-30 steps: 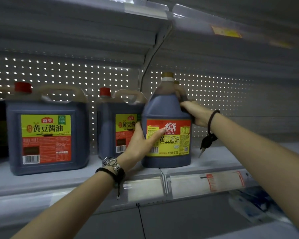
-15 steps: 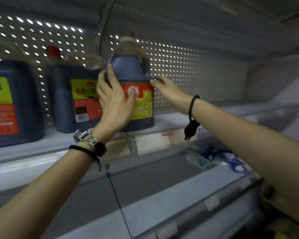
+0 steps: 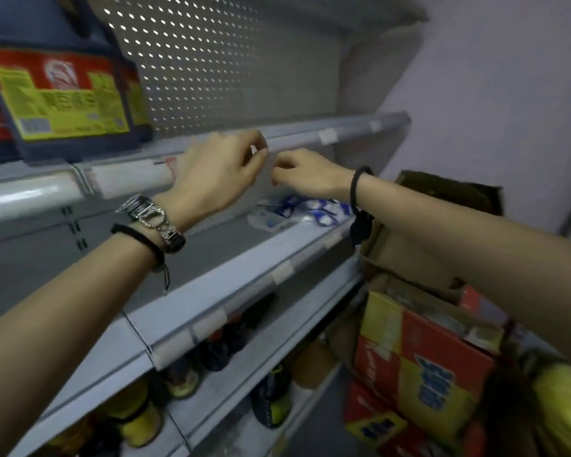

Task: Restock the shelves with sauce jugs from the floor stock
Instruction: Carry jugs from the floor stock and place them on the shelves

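Both empty: left hand (image 3: 215, 174), right hand (image 3: 309, 176), fingers (image 3: 257, 140) loosely curled; sauce jug (image 3: 63, 97) apart, upper-left.

View: single head cam, wide-angle, worn by person.
Aim: fwd & down, skewed right along shelf unit (image 3: 353, 130) toward cartons (image 3: 419, 374).
Range: close-up on shelf fronts.

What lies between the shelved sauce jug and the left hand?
Nothing stands there. In the head view, only bare shelf and its white front price strip separate the sauce jug from the left hand.
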Demonstrator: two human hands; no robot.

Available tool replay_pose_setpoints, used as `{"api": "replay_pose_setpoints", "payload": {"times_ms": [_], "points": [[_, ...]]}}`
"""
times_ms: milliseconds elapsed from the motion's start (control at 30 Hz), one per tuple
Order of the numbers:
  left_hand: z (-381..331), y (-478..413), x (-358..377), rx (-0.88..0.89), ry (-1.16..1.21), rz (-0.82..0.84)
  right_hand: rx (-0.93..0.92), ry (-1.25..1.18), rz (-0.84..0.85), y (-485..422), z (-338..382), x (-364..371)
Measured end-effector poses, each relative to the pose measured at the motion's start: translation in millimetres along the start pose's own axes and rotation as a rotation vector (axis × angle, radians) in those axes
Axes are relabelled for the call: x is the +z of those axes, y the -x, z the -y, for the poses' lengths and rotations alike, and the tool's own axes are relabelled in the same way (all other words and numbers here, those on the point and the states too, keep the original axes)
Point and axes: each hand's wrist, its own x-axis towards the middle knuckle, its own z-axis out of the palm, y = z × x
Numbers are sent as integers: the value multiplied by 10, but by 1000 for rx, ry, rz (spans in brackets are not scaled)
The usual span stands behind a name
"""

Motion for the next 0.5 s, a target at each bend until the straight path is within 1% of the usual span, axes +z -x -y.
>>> {"api": "replay_pose_setpoints", "payload": {"times_ms": [133, 300, 500], "points": [[-451, 163, 399, 7, 31, 141, 124, -2, 5, 575, -398, -79], [-965, 515, 859, -16, 88, 290, 261, 0, 61, 1228, -835, -52], [-1583, 943, 1417, 10, 251, 370, 381, -25, 187, 1997, -1268, 162]]}}
